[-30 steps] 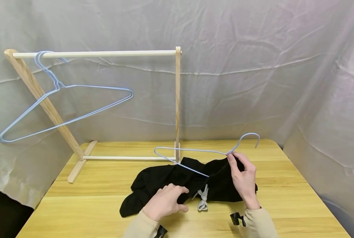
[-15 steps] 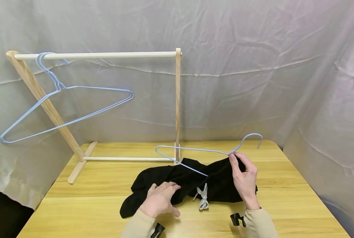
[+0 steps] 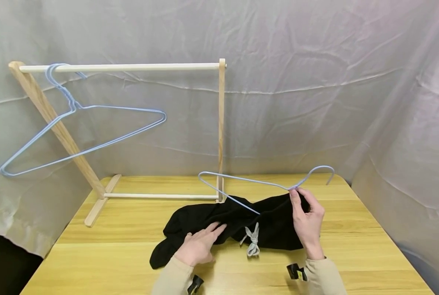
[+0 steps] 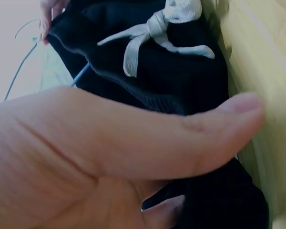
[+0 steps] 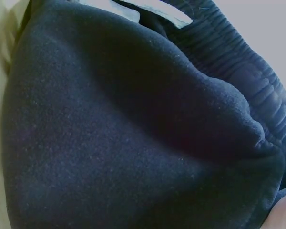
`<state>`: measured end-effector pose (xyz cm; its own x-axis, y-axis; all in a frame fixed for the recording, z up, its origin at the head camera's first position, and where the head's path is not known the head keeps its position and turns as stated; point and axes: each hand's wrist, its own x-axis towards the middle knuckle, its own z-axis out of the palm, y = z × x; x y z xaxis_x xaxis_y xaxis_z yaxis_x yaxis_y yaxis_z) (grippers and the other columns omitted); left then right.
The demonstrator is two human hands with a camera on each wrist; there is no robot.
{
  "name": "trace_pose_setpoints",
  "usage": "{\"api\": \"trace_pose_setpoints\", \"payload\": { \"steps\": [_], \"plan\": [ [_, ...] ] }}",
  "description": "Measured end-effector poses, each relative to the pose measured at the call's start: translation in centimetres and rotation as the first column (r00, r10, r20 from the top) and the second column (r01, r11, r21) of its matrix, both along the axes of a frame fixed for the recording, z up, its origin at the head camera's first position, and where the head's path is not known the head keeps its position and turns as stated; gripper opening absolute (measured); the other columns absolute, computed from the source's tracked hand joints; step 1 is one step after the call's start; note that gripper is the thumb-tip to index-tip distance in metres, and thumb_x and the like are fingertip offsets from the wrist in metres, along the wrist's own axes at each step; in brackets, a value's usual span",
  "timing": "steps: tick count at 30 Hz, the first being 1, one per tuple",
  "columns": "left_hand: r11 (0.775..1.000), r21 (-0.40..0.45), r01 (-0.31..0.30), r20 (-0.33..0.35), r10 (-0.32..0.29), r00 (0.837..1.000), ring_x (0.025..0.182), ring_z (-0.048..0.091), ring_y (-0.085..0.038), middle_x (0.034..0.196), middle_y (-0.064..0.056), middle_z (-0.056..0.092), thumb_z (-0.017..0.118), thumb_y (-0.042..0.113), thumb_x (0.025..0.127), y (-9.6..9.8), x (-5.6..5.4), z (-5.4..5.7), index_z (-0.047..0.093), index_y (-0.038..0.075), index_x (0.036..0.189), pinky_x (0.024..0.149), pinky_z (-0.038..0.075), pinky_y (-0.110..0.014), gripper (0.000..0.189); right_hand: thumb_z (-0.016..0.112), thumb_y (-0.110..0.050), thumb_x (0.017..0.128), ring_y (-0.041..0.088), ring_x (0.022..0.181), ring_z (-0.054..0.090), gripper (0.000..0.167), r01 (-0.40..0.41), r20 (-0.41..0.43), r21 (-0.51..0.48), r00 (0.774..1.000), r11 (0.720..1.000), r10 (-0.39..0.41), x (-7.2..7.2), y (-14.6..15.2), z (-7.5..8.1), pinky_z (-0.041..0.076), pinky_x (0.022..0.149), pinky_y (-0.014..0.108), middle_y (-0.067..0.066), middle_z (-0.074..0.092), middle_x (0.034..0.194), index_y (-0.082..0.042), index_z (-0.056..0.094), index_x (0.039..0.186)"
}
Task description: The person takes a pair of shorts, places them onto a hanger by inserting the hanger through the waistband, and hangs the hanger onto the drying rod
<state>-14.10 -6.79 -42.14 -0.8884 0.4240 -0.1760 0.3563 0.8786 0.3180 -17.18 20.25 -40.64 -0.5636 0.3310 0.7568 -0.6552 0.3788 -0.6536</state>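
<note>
Black pants with a ribbed elastic waistband and a grey drawstring tied in a bow lie bunched on the table. My right hand pinches the neck of a light blue wire hanger together with the waistband's edge. One end of this hanger sticks out to the left above the pants, while the other end is hidden inside the waist. Left of the bow, my left hand rests on the pants with its fingers spread; its thumb is straight in the left wrist view.
A wooden rack with a white top rail stands at the back left. Several light blue hangers hang at the rail's left end. Grey cloth surrounds the wooden table.
My right hand has moved slightly right, drawing the hanger and waistband edge with it. My left hand has shifted left over the pants, and its fingers now lie on the fabric.
</note>
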Motion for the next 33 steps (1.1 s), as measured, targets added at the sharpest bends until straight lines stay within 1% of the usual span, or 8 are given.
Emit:
{"api": "trace_pose_setpoints", "payload": {
  "steps": [6,12,19,24,26,28,30,33],
  "plan": [
    [1.0,0.016,0.021,-0.021,-0.02,1.0,0.134,0.054,-0.03,0.15,-0.004,0.051,0.072,0.006,0.088,-1.3,-0.5,0.2,0.048,0.019,0.149,0.099,0.046,-0.058,0.067,0.062,0.011,0.092,-0.007,0.089,0.062,0.009,0.011,-0.002,-0.016,1.0,1.0,-0.011,0.0,0.1,0.1,0.047,0.084,0.01,-0.021,0.069,0.092,0.013,0.07,0.095],
    [0.987,0.131,0.095,-0.142,-0.077,0.987,0.128,0.059,-0.033,0.147,-0.009,0.054,0.066,0.001,0.092,-3.2,-1.2,0.3,0.051,0.011,0.145,0.093,0.053,-0.052,0.056,0.061,0.01,0.093,-0.007,0.087,0.061,0.009,0.019,-0.01,-0.035,1.0,0.999,-0.02,-0.1,0.3,0.1,0.047,0.081,0.009,-0.022,0.068,0.092,0.015,0.068,0.095],
    [0.926,0.322,0.196,-0.237,-0.122,0.964,0.126,0.062,-0.03,0.141,-0.01,0.062,0.065,0.006,0.096,-5.1,-2.6,0.5,0.055,0.01,0.141,0.101,0.052,-0.047,0.046,0.06,0.009,0.094,-0.008,0.083,0.061,0.01,0.033,-0.001,-0.056,0.999,0.998,-0.033,-0.2,0.6,0.1,0.048,0.076,0.009,-0.022,0.068,0.09,0.016,0.067,0.096],
    [0.855,0.454,0.251,-0.409,-0.051,0.911,0.107,0.071,-0.017,0.115,-0.001,0.075,0.07,0.017,0.094,-6.2,-3.2,1.1,0.071,0.013,0.119,0.094,0.055,-0.035,0.025,0.06,0.011,0.094,-0.009,0.083,0.06,0.01,0.033,-0.009,-0.052,0.999,0.998,-0.034,-0.2,0.8,0.1,0.047,0.076,0.008,-0.022,0.068,0.091,0.018,0.066,0.096],
    [0.821,0.505,0.265,-0.505,0.032,0.862,0.101,0.072,-0.014,0.105,0.003,0.077,0.071,0.02,0.094,-6.4,-3.3,1.3,0.075,0.016,0.109,0.091,0.056,-0.031,0.016,0.06,0.012,0.092,-0.009,0.084,0.061,0.009,0.023,-0.005,-0.04,1.0,0.999,-0.023,-0.2,0.9,0.1,0.047,0.077,0.007,-0.022,0.068,0.091,0.017,0.067,0.095],
    [0.783,0.546,0.299,-0.61,0.126,0.782,0.094,0.074,-0.013,0.099,0.003,0.078,0.069,0.021,0.096,-6.3,-3.4,1.3,0.076,0.014,0.102,0.085,0.057,-0.028,0.012,0.061,0.014,0.091,-0.008,0.086,0.062,0.008,-0.002,-0.004,-0.022,1.0,1.0,0.002,-0.2,0.8,0.0,0.047,0.078,0.006,-0.023,0.068,0.092,0.017,0.067,0.094],
    [0.76,0.547,0.35,-0.73,0.229,0.643,0.085,0.075,-0.016,0.093,-0.001,0.078,0.063,0.023,0.1,-6.0,-3.7,1.2,0.077,0.01,0.099,0.077,0.057,-0.027,0.019,0.06,0.016,0.09,-0.008,0.087,0.062,0.007,-0.045,-0.007,-0.003,0.999,0.999,0.044,-0.1,0.6,-0.1,0.047,0.079,0.006,-0.021,0.069,0.093,0.017,0.067,0.093],
    [0.734,0.536,0.417,-0.835,0.39,0.387,0.06,0.069,-0.016,0.081,-0.008,0.078,0.054,0.026,0.105,-5.7,-4.1,1.3,0.077,0.003,0.094,0.055,0.052,-0.024,0.035,0.059,0.02,0.088,-0.007,0.088,0.063,0.008,-0.117,-0.012,0.034,0.993,0.993,0.117,-0.1,0.4,-0.1,0.048,0.08,0.007,-0.019,0.069,0.094,0.017,0.066,0.092]
  ]
}}
